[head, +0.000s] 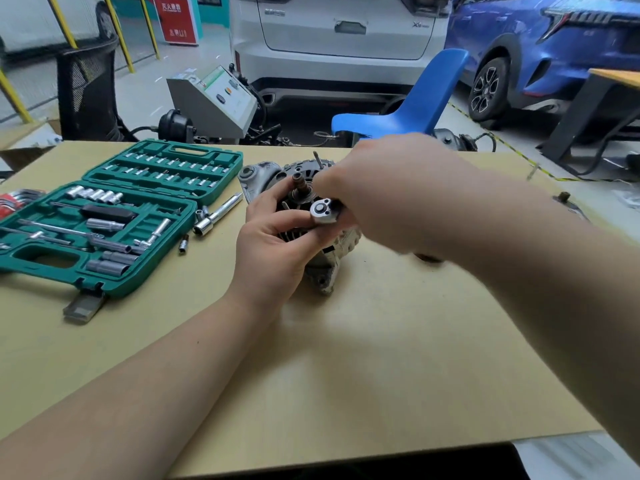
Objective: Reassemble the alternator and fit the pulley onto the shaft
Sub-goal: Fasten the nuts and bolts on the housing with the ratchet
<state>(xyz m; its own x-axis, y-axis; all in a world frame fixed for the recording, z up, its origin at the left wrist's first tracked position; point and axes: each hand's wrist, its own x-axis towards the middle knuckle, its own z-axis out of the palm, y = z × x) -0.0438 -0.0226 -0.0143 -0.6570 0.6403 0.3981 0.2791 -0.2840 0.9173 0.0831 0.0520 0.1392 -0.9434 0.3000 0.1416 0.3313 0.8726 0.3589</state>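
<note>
Hands: left hand (pixel 277 237) grips the alternator (pixel 332 251) standing mid-tabletop (pixel 346 358), shaft (pixel 299 187) upward; right hand (pixel 391 188), blurred, holds the ratchet (pixel 323 212) beside the shaft.

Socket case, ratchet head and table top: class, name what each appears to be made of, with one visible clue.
Socket case: moulded green plastic, matte, with shaped recesses.
Ratchet head: bright chromed steel, by its mirror shine.
Table top: pale tan board, matte, probably wood fibre or laminate.

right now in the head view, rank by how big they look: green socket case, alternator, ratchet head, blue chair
1. green socket case
2. blue chair, though it stands farther off, so truly unsure
3. alternator, partly hidden by hands
4. ratchet head
</note>
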